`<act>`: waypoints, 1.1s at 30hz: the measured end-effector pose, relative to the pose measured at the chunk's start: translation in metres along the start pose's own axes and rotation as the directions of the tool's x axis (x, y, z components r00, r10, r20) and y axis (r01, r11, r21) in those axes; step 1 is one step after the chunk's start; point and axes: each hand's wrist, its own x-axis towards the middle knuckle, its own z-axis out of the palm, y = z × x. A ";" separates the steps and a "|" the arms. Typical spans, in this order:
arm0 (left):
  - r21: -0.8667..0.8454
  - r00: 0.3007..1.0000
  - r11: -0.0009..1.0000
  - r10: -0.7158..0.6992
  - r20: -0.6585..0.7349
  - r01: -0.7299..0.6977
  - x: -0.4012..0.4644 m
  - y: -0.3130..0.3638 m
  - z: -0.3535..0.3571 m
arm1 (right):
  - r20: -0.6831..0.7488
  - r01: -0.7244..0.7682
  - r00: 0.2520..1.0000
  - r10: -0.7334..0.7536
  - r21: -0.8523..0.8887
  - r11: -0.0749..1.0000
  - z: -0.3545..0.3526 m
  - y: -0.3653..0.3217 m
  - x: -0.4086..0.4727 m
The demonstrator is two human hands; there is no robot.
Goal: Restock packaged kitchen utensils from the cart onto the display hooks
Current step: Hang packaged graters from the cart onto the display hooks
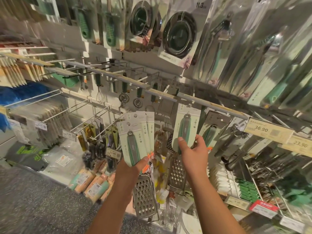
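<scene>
The left hand (135, 166) grips a fanned stack of carded utensil packs (136, 139) by their lower ends, thumb across the front card, so the hang holes at the top stay free and the next pack can be peeled off easily. These are pale green cards, each carrying a slim tool with a grey and green handle, likely a peeler, though the blur keeps that uncertain.

The right hand (194, 152) pinches a single matching pack (186, 125) near its bottom edge, thumb in front and fingers behind, and holds it upright just right of the stack. Its top reaches up to the grey hook rail (162, 93) above the hand, which suggests it is being lined up with a hook (193, 102); whether the hole is already on the prong cannot be told. Holding low gives the leverage to steer the top of the card.

Just right of that hand another like pack (211, 132) seems to hang behind a metal tool. Below both hands hang steel graters (145, 195). A price tag (263, 129) reading 36.90 sits farther right. The cart is not in view.
</scene>
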 end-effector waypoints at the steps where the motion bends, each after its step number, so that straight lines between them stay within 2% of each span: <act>1: -0.004 1.000 1.000 -0.003 -0.002 0.003 0.000 0.000 -0.001 | -0.018 -0.010 1.000 0.010 0.015 1.000 0.002 0.001 -0.003; 4: -0.022 1.000 1.000 -0.018 -0.012 0.018 0.000 0.001 -0.003 | -0.056 0.015 0.998 -0.013 0.036 0.999 0.005 0.009 -0.010; 10: -0.028 1.000 1.000 0.002 -0.006 -0.002 -0.003 0.010 -0.001 | -0.012 0.010 1.000 -0.009 0.094 0.996 0.003 0.004 -0.014; 20: -0.020 0.999 0.999 0.034 0.029 -0.034 -0.010 0.015 -0.002 | -0.048 0.018 0.999 -0.019 -0.020 1.000 0.010 0.003 0.005; 23: -0.023 1.000 1.000 0.014 0.006 -0.014 -0.010 0.014 -0.001 | 0.090 -0.013 0.996 0.023 -0.113 0.994 0.011 0.000 0.020; 26: -0.034 1.000 0.999 -0.009 0.000 0.009 -0.011 0.014 0.000 | 0.171 0.069 0.985 -0.034 -0.204 0.977 0.011 0.004 0.022; 28: -0.046 1.000 0.999 -0.020 0.021 0.021 -0.013 0.015 0.002 | 0.234 0.059 0.972 -0.011 -0.197 0.979 0.013 0.002 0.009; 31: -0.050 0.996 0.998 -0.043 0.073 0.047 -0.017 0.019 0.005 | 0.357 -0.045 0.931 0.080 -0.103 0.994 0.019 0.000 -0.012; 33: -0.072 0.994 0.995 -0.060 0.096 0.067 -0.018 0.021 0.008 | 0.378 0.009 0.925 0.030 -0.101 0.995 0.024 -0.002 -0.023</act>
